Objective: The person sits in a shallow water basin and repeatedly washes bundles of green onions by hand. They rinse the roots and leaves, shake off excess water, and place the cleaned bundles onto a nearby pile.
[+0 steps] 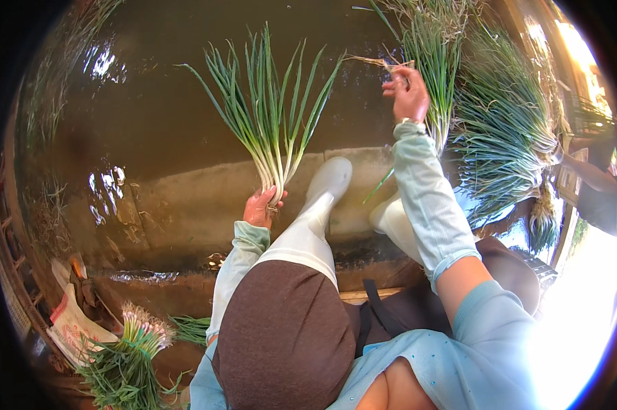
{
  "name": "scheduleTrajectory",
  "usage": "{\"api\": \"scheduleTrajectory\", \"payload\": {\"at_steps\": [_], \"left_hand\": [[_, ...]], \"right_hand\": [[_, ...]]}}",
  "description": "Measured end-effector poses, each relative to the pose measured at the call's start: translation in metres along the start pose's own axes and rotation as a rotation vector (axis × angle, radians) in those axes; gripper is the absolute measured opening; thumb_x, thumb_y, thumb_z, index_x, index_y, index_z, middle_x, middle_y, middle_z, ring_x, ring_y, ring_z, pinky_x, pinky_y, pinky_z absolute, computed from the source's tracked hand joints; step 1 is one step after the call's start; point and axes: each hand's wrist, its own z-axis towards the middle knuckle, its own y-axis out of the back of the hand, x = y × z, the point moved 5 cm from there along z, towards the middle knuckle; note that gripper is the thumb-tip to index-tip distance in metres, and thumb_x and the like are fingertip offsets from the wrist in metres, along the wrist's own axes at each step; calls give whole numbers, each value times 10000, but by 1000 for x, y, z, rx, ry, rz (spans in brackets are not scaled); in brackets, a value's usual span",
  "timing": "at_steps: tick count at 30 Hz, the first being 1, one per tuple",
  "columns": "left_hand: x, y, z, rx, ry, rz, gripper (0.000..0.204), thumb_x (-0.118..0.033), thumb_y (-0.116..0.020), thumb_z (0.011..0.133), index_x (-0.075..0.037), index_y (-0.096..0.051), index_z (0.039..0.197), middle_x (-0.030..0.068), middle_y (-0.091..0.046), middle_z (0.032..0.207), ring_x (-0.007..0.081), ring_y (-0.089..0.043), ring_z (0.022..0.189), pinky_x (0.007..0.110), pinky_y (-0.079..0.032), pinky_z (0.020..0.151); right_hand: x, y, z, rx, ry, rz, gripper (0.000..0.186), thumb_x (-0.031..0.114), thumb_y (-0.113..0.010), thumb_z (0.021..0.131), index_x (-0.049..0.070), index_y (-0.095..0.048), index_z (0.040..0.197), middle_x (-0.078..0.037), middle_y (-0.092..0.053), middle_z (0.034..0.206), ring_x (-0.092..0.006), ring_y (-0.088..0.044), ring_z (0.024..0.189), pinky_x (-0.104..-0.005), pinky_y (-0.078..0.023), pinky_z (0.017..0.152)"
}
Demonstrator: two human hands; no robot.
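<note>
My left hand (258,207) is closed round the white root end of a bunch of green onions (271,113). The leaves fan out upward and away from me, over brown water. Further right and higher, my right hand (409,96) is raised with its fingers bent and pinched together. Between its fingertips is a withered, tan strip of onion leaf (370,61), pointing left toward the bunch but apart from it. Some of the right fingers overlap, so the exact pinch is partly hidden.
Murky water (165,41) spreads ahead, with a submerged ledge (206,188) near my white boots (332,184). Large heaps of green onions (503,123) lie at the right. Tied green onions (134,355) and a printed sack (76,324) sit lower left. Another person's arm (591,171) shows far right.
</note>
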Motion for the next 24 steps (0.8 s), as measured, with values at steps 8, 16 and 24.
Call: {"api": "scheduleTrajectory", "payload": {"at_steps": [8,16,24], "left_hand": [[3,-2,-3,177,39,-225,333,-185,-509,926,54,-533,1156,192,-611,1122,134,-583,753,200,-432,536],[7,5,-4,222,64,-361,351,-197,-492,937,53,-507,1183,205,-606,1093,134,-541,734,179,-406,500],[7,14,-7,266,54,-326,396,-218,-480,943,49,-463,1236,194,-579,1130,141,-518,757,180,-420,521]], "right_hand": [[-39,-91,-138,631,-712,256,439,38,-559,853,13,-461,1280,-93,-625,921,-149,-622,793,-278,-531,730],[-28,-104,-158,854,-266,-217,251,144,-580,841,16,-584,1057,-79,-625,840,-149,-612,760,-300,-497,697],[-42,-49,-91,352,-127,-532,207,269,-626,849,63,-655,854,-79,-630,708,-181,-609,624,-305,-471,607]]}}
